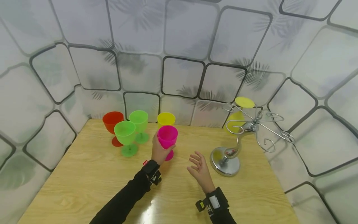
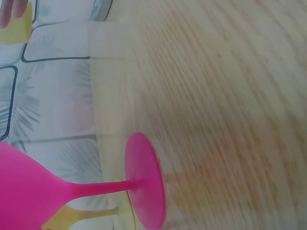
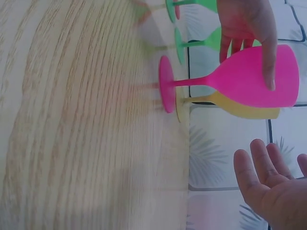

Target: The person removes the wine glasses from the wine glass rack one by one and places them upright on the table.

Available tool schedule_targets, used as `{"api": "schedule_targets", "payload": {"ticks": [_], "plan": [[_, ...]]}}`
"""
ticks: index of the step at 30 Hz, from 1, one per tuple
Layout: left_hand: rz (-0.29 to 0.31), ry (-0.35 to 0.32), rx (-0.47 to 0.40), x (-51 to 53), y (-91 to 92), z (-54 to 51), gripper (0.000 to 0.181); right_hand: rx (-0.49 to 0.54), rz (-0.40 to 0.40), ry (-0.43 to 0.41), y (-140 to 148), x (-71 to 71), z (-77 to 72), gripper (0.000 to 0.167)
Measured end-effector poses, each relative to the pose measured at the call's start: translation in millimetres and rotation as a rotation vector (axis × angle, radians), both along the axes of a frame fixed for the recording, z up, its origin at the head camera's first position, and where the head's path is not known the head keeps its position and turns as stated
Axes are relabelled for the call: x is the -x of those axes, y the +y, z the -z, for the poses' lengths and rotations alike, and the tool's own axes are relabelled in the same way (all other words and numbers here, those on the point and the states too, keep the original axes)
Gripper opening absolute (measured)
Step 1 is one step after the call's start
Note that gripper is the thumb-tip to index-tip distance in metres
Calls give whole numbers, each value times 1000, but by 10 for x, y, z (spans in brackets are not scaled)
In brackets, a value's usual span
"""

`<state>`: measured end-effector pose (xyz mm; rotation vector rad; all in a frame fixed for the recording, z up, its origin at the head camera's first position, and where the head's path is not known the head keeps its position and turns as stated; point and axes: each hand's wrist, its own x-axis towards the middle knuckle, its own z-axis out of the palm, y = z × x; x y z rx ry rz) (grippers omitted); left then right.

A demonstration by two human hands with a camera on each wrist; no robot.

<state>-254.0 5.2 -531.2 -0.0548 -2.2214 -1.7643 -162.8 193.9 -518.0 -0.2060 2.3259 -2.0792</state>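
Observation:
My left hand (image 1: 160,151) grips the bowl of a pink goblet (image 1: 167,137), thumb on the near side. The goblet is upright; I cannot tell whether its foot (image 2: 144,182) touches the table. Close behind it stands a yellow goblet (image 1: 166,119), partly covered. My right hand (image 1: 200,172) is held in the air with its fingers spread and relaxed, holding nothing, between the pink goblet and a chrome stand (image 1: 225,161). That stand has curled wire arms on top, and a second yellow goblet (image 1: 235,119) hangs upside down at its back left.
Left of my left hand stand a red goblet (image 1: 113,121), a front green goblet (image 1: 125,133) and a rear green goblet (image 1: 139,119), all upright. They share a light wooden table (image 1: 84,183), whose far edge meets a patterned wall (image 1: 142,71).

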Motion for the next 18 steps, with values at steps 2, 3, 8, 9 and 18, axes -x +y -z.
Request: {"api": "schedule_targets", "payload": {"ticks": [2, 3, 8, 9, 18], "plan": [[9, -2, 10, -4, -23, 10, 97, -6, -11, 10, -7, -7, -22, 71], [10, -7, 20, -15, -33, 14, 99, -14, -14, 16, -11, -14, -42, 71], [-24, 6, 76, -166, -84, -3, 103, -178, -40, 205, -18, -102, -286, 68], [-36, 14, 90, -207, -92, -16, 104, -235, -47, 260, -9, -134, -373, 69], [-56, 208, 261, -580, -143, -357, 90, -638, -263, 898, 302, -637, -1876, 52]]}}
